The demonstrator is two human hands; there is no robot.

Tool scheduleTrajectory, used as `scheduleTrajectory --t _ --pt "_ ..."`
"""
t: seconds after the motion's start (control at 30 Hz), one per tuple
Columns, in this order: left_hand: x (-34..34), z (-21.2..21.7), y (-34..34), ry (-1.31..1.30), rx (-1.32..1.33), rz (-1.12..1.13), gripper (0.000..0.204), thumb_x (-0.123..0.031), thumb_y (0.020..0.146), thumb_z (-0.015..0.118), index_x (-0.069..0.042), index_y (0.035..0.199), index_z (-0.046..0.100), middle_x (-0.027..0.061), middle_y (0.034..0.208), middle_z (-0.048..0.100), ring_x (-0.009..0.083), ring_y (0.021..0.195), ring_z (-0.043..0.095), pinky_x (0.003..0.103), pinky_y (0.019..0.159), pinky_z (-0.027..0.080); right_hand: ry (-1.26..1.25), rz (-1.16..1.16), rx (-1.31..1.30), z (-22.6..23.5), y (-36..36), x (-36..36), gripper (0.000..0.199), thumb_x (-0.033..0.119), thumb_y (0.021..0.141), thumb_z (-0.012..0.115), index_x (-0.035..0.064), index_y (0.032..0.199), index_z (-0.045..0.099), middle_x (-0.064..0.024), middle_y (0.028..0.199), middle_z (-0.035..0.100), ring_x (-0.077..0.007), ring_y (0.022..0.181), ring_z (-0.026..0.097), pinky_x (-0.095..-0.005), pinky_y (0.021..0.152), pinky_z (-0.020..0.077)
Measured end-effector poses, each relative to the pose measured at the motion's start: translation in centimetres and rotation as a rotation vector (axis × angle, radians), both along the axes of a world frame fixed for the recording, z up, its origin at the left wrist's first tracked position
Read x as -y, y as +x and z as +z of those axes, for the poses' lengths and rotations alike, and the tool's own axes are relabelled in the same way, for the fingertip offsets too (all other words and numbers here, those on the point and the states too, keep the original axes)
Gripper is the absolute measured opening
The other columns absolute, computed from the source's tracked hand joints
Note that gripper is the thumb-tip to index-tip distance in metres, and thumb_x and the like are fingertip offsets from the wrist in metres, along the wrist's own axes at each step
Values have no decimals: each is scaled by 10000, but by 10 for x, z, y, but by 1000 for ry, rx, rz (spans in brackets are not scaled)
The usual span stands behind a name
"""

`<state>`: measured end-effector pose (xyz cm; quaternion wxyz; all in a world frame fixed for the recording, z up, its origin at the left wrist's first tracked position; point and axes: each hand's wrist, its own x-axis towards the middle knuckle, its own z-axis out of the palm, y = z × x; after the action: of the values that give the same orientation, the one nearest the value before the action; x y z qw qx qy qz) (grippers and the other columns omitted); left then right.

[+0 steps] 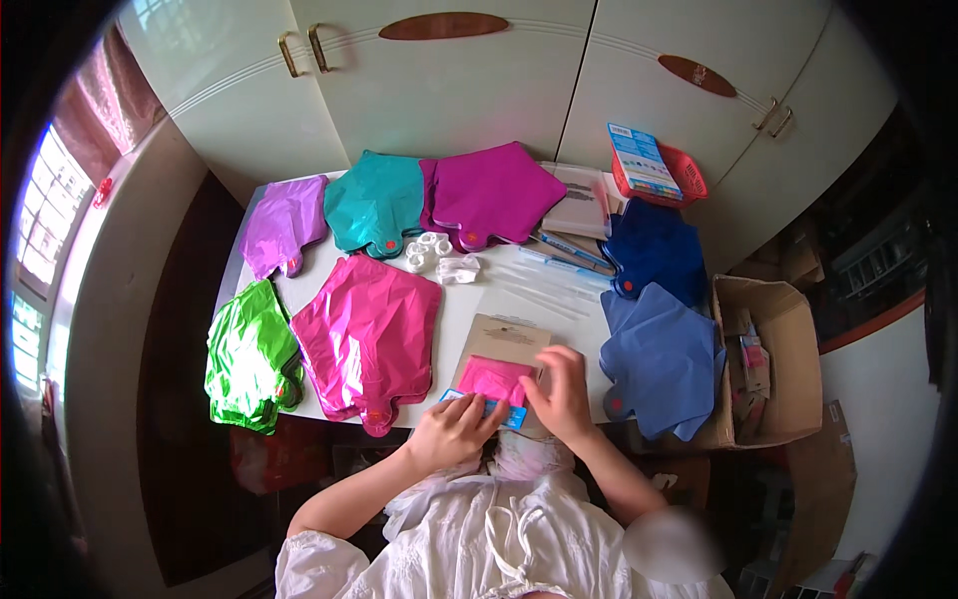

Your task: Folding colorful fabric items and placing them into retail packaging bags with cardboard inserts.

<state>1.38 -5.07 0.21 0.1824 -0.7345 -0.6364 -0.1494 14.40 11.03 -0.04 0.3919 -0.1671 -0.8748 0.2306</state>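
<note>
A pink foil balloon, folded into a small flat packet, lies on a grey-brown card at the table's near edge. Under the packet's near side shows a strip of blue card. My left hand grips this blue card, its fingers pressing on the near edge of the pink foil. At the packet's right side is my right hand, thumb and fingers apart, the thumb close to the foil; I see nothing held in it. The underside of my left fingers is hidden.
Flat star-shaped foil balloons surround the work: pink, green, lilac, teal, magenta, dark blue, light blue. White ribbon rolls lie mid-table. A cardboard box and red basket stand right.
</note>
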Motion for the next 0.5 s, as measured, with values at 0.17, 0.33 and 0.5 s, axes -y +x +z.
scheduleTrajectory --t 0.17,0.33,0.5 --pt "-3 10 9 100 100 32 509 -195 704 562 -127 1208 571 73 953 621 179 786 628 286 628 510 -1359 242 -393 -21 19 27 384 218 930 527 1 1234 437 -111 1210 503 -191 1119 486 -348 963 379" --pt "-12 19 15 20 141 71 494 -180 711 580 -106 1199 574 93 968 614 181 790 627 282 638 504 -1712 545 -458 -32 22 56 395 272 954 500 46 1272 439 -54 1190 534 -143 1099 513 -291 966 382" --pt "-19 23 12 11 118 94 522 -189 724 559 -69 1232 541 132 1009 599 219 838 619 307 687 505 -1691 510 -455 -28 17 61 246 209 952 481 81 1160 516 -37 1140 556 -138 1069 519 -323 913 415"
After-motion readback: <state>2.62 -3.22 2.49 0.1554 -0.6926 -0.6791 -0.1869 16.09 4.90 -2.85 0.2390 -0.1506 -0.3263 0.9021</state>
